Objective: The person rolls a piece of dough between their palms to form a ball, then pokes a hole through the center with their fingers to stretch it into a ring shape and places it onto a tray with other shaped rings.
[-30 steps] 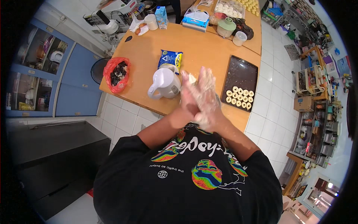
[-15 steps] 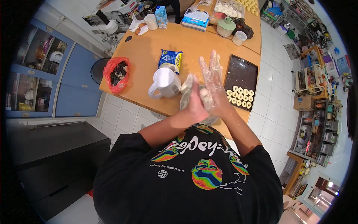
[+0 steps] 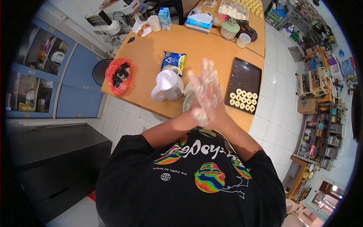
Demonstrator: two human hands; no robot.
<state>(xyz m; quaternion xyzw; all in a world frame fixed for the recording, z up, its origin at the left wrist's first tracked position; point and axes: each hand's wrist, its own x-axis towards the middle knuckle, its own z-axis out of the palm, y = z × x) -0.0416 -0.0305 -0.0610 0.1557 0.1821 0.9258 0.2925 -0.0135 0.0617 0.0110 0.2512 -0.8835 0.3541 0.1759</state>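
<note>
My left hand (image 3: 194, 85) and my right hand (image 3: 212, 92) are pressed palm to palm above the near edge of the table. Both are coated in white flour or dough and smeared by motion. The right hand's fingers stretch away from me; the left hand's are partly hidden behind it. Whether anything lies between the palms cannot be seen. Beneath them, mostly covered, is a bowl (image 3: 187, 103). Just left of it stands a white jug-like kettle (image 3: 169, 85), with a blue and yellow packet (image 3: 173, 59) behind. To the right, a dark baking tray (image 3: 245, 73) carries several ring-shaped dough pieces (image 3: 243, 99).
A red plastic bag (image 3: 119, 86) sits at the table's left edge. Toward the back are a blue carton (image 3: 164, 19), a white container (image 3: 154, 23), a tissue pack (image 3: 199, 22) and a green-lidded container (image 3: 229, 29). More dough pieces (image 3: 231, 12) lie on a far tray.
My hands have slid against each other. The right hand has shifted left and slightly toward me, hiding more of the left hand. The things on the table stay put.
</note>
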